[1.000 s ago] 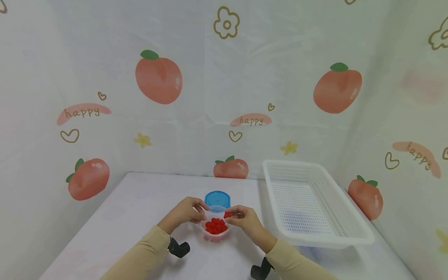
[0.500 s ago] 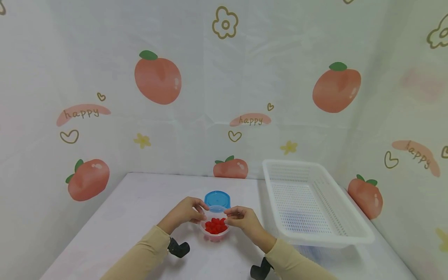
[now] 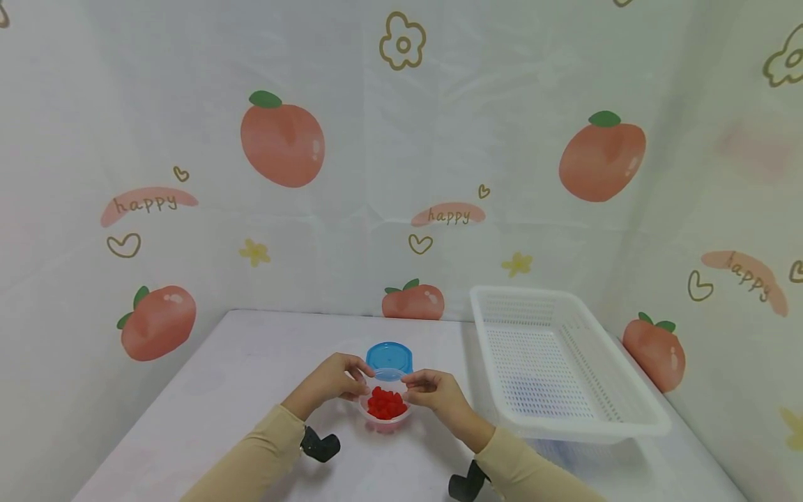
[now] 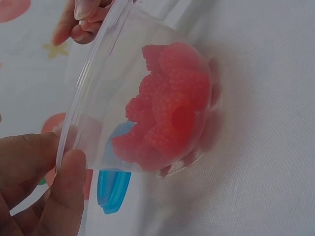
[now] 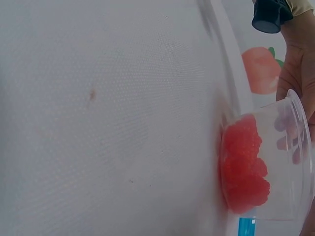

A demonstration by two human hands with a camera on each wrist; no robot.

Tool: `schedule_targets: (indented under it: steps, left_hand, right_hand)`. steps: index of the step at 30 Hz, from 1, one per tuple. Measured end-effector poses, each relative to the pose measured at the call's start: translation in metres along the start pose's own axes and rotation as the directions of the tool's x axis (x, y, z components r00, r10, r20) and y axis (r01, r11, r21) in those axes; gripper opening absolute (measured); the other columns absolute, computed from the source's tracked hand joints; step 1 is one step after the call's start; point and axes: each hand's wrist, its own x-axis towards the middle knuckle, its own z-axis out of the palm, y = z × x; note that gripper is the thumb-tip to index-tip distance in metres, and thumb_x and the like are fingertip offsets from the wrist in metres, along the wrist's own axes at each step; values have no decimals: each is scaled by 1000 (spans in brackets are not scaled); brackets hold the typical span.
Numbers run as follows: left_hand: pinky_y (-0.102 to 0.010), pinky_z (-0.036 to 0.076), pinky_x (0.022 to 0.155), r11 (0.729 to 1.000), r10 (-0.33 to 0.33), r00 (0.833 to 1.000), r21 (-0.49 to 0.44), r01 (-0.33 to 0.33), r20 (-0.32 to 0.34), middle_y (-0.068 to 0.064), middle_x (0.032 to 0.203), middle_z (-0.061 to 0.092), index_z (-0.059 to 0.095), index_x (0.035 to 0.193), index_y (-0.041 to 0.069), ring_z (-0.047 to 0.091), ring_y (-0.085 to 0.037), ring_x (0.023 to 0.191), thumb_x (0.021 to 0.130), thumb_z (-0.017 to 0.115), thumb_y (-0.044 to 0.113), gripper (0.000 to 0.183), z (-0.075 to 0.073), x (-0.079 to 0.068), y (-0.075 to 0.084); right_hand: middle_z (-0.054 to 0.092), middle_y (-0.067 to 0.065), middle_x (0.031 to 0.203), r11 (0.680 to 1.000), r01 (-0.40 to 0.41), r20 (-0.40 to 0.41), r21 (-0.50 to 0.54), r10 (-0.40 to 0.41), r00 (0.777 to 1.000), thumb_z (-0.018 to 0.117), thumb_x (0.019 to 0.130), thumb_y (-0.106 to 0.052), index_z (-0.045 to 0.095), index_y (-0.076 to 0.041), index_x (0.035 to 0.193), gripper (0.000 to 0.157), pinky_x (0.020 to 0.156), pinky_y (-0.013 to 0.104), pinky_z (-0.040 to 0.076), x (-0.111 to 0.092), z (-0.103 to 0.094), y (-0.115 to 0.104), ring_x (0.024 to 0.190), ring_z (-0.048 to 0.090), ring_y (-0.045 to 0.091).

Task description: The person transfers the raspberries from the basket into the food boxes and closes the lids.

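Note:
A clear plastic bowl (image 3: 384,422) stands at the middle of the white table, low against its surface. Inside it lies a heap of red raspberries (image 4: 170,103), several of them. My left hand (image 3: 332,382) pinches the bowl's left rim between thumb and fingers. At the opposite rim is my right hand (image 3: 442,399), its thumb and fingertips bent in around the edge; no berry shows in it. In the left wrist view the right hand's fingers (image 4: 86,12) appear beyond the rim. Behind the bowl lies a round blue lid (image 3: 389,356).
A large white perforated basket (image 3: 502,418) takes up the right side of the table (image 3: 263,348). A patterned cloth wall (image 3: 351,139) rises at the table's back edge.
One second ago a red raspberry showed between the right hand's fingertips; it is no longer there. The heap in the bowl has shifted slightly. Both hands have stayed at the rim.

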Motion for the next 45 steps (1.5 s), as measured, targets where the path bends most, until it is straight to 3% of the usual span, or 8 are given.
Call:
schedule_targets:
  steps: [9, 13, 17, 20, 26, 33, 38, 45]
  left_hand:
    - [-29, 59, 63, 999, -28, 1000, 39, 28, 11, -6, 84, 61, 69, 107, 7, 61, -17, 67, 82, 76, 11, 26, 3, -2, 3]
    - [-33, 60, 64, 999, -12, 996, 49, 7, 94, -9, 93, 60, 64, 117, 9, 62, -20, 71, 84, 73, 15, 34, -3, -7, 7]
    - [-38, 60, 68, 997, 20, 980, 72, -34, 197, -11, 104, 59, 57, 127, 11, 64, -23, 79, 87, 71, 20, 43, -15, -12, 13]
    - [-40, 60, 70, 995, 31, 972, 85, -52, 232, -11, 109, 59, 53, 131, 11, 65, -28, 85, 88, 70, 24, 48, -23, -16, 20]
    - [-39, 60, 76, 991, 39, 979, 115, -63, 200, -12, 112, 60, 50, 132, 6, 63, -30, 94, 89, 69, 28, 52, -40, -15, 36]
    - [-41, 59, 82, 991, 88, 991, 91, -98, 103, -21, 121, 59, 48, 132, -1, 65, -31, 99, 96, 58, 34, 52, -55, 4, 49]
    - [-40, 57, 86, 996, 64, 996, 55, -67, 58, -25, 121, 58, 46, 132, -4, 64, -37, 105, 100, 49, 37, 52, -59, 23, 50]
    - [-42, 57, 86, 999, -41, 994, 28, 39, 103, -26, 119, 57, 39, 138, -7, 65, -34, 101, 101, 45, 40, 60, -54, 44, 39]
  right_hand:
    - [62, 25, 110, 1000, 8, 5, -4, -8, 1000, 72, 87, -11, 61, 7, 117, 36, 84, 31, 57, 0, -2, -7, 87, 66, 14]
    - [62, 22, 113, 1000, 19, 1, 14, -19, 1000, 72, 87, -16, 62, 3, 117, 37, 87, 34, 57, 0, -6, -14, 91, 66, 16]
    - [61, 20, 115, 999, 32, 7, 41, -33, 999, 70, 89, -18, 62, -1, 118, 35, 90, 37, 56, 0, -10, -25, 97, 66, 21]
    - [59, 20, 118, 997, 41, 15, 59, -42, 999, 68, 90, -21, 60, -1, 121, 37, 92, 39, 54, -1, -15, -37, 103, 64, 24]
    - [55, 16, 127, 997, 48, 28, 61, -50, 998, 60, 96, -25, 53, -2, 129, 42, 100, 40, 50, 5, -29, -70, 110, 60, 23]
    - [47, 19, 140, 998, 5, 20, 57, -6, 1000, 52, 99, -31, 44, -3, 138, 49, 105, 47, 44, 27, -43, -98, 123, 53, 34]
    - [46, 23, 141, 997, -81, -19, 13, 81, 997, 49, 100, -30, 38, 2, 142, 54, 103, 49, 46, 53, -42, -92, 126, 50, 42]
    - [47, 29, 135, 968, -251, -78, 15, 252, 965, 49, 100, -33, 34, 3, 142, 57, 100, 51, 48, 73, -34, -69, 122, 50, 43]
